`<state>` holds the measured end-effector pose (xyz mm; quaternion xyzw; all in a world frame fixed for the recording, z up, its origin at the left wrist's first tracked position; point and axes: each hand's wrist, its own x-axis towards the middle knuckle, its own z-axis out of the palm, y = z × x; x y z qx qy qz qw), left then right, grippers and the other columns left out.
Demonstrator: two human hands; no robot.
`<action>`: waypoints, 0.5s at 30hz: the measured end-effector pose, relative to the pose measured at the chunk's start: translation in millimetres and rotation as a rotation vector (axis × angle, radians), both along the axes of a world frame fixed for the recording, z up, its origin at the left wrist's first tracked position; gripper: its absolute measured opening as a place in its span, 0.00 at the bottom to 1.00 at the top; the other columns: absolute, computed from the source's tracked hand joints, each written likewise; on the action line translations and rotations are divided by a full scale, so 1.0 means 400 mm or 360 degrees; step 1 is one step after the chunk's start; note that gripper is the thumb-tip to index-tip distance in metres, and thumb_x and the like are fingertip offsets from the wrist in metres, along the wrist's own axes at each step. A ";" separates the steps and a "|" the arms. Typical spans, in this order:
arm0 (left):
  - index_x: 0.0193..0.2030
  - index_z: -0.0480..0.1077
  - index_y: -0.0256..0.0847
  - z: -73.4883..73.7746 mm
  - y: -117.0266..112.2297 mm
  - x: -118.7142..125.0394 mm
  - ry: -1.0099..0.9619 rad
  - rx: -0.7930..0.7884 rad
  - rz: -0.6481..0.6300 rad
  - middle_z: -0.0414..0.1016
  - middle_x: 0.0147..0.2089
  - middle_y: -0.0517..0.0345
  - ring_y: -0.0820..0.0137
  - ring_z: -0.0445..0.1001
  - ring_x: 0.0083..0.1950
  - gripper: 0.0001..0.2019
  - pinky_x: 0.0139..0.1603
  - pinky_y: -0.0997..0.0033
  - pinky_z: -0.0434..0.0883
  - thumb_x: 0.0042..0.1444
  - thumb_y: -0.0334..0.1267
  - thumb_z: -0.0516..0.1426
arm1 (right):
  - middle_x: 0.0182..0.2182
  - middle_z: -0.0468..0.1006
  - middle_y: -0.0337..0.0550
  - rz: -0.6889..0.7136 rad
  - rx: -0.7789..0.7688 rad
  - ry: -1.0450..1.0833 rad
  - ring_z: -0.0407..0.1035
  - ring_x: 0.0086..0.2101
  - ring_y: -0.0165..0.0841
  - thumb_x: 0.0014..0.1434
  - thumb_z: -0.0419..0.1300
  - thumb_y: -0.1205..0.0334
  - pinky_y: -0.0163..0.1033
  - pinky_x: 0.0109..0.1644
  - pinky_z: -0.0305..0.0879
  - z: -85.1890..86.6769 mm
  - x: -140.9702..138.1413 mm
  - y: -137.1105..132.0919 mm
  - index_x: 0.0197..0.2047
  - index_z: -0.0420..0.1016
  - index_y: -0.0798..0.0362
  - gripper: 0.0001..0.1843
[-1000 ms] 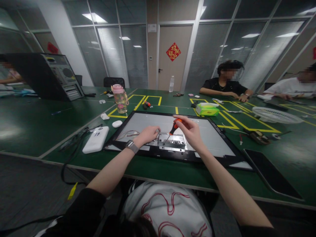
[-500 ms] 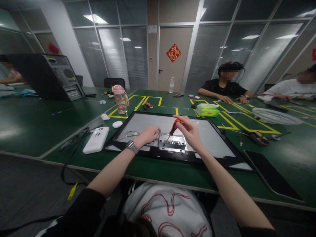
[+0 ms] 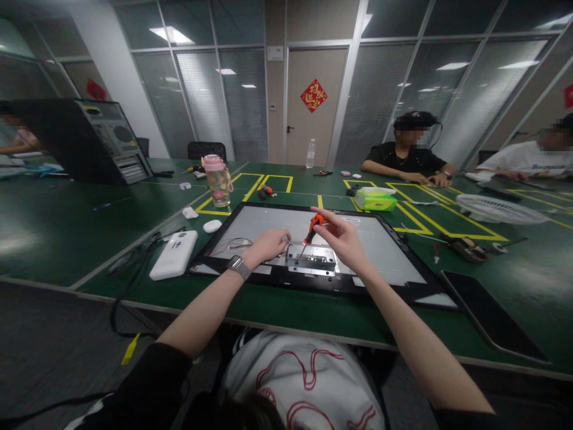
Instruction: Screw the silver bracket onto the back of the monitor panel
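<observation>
A dark-framed flat panel, like the back of a screen, lies on the table in front of me. A silvery metal bracket sits at its near middle. My right hand grips an orange and black screwdriver around the handle, index finger raised off it. The screwdriver leans, its shaft running down to the left part of the bracket; the exact tip contact is too small to make out. My left hand, with a watch on the wrist, has its bent fingers against the bracket's left end. Thin wires lie left of it.
A white phone-like block, a white case and a pink-lidded bottle stand left. On the right lie a black tablet-like slab and a green tissue pack. A computer case stands far left; other people sit across the table.
The screwdriver handle and my right hand have shifted slightly to the left and down, and the handle leans a little differently. My left hand stays in place.
</observation>
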<state>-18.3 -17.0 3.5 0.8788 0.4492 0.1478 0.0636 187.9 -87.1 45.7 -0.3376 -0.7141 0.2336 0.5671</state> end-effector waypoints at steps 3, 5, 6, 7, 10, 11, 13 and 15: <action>0.49 0.71 0.41 -0.004 0.003 -0.001 0.0006 0.0002 0.0003 0.78 0.41 0.52 0.64 0.75 0.42 0.16 0.45 0.68 0.70 0.59 0.33 0.48 | 0.37 0.73 0.43 -0.0348 0.0185 -0.0084 0.69 0.36 0.34 0.56 0.63 0.58 0.44 0.45 0.68 -0.002 -0.004 -0.001 0.47 0.77 0.48 0.15; 0.49 0.71 0.41 -0.005 0.004 -0.001 0.0007 0.0017 -0.0008 0.78 0.42 0.52 0.64 0.75 0.43 0.16 0.46 0.68 0.70 0.59 0.33 0.48 | 0.39 0.73 0.44 -0.0288 0.0175 -0.0101 0.69 0.39 0.35 0.60 0.58 0.58 0.45 0.47 0.67 -0.003 -0.005 -0.001 0.51 0.75 0.47 0.16; 0.49 0.71 0.41 -0.005 0.004 -0.001 0.0008 0.0024 -0.0013 0.78 0.42 0.52 0.64 0.75 0.43 0.16 0.46 0.68 0.69 0.59 0.33 0.48 | 0.41 0.73 0.45 -0.0187 0.0128 -0.0078 0.70 0.40 0.35 0.62 0.55 0.59 0.46 0.49 0.67 -0.004 -0.005 0.000 0.54 0.72 0.47 0.17; 0.49 0.71 0.41 -0.004 0.003 -0.001 0.0008 0.0028 -0.0016 0.78 0.42 0.52 0.64 0.75 0.42 0.15 0.46 0.68 0.69 0.59 0.33 0.48 | 0.43 0.73 0.45 -0.0092 0.0077 -0.0039 0.70 0.42 0.35 0.64 0.52 0.60 0.46 0.49 0.67 -0.005 -0.005 0.000 0.56 0.70 0.46 0.18; 0.49 0.71 0.41 -0.004 0.003 -0.002 0.0010 0.0017 -0.0006 0.78 0.42 0.52 0.65 0.75 0.42 0.16 0.46 0.69 0.69 0.59 0.33 0.48 | 0.40 0.74 0.43 -0.0046 0.0031 0.0048 0.70 0.39 0.34 0.61 0.57 0.59 0.44 0.47 0.67 -0.008 -0.008 0.002 0.53 0.72 0.46 0.16; 0.50 0.71 0.41 -0.004 0.003 -0.002 0.0011 0.0011 -0.0001 0.78 0.42 0.52 0.65 0.75 0.42 0.16 0.46 0.69 0.69 0.59 0.33 0.48 | 0.37 0.73 0.42 -0.0091 0.0056 0.0064 0.70 0.37 0.34 0.59 0.60 0.59 0.43 0.45 0.67 -0.009 -0.009 0.003 0.49 0.75 0.46 0.14; 0.50 0.71 0.41 -0.004 0.002 -0.003 0.0011 0.0008 0.0007 0.78 0.41 0.52 0.65 0.75 0.42 0.16 0.46 0.69 0.69 0.59 0.33 0.48 | 0.34 0.71 0.40 -0.0139 0.0099 0.0107 0.68 0.36 0.33 0.55 0.64 0.58 0.41 0.43 0.67 -0.010 -0.009 0.003 0.42 0.77 0.47 0.10; 0.50 0.71 0.42 -0.004 0.002 -0.003 0.0013 0.0013 0.0007 0.78 0.41 0.53 0.65 0.75 0.41 0.16 0.46 0.69 0.69 0.59 0.33 0.48 | 0.34 0.71 0.40 -0.0094 0.0068 0.0159 0.68 0.35 0.33 0.55 0.64 0.57 0.40 0.41 0.67 -0.010 -0.007 0.003 0.38 0.78 0.48 0.07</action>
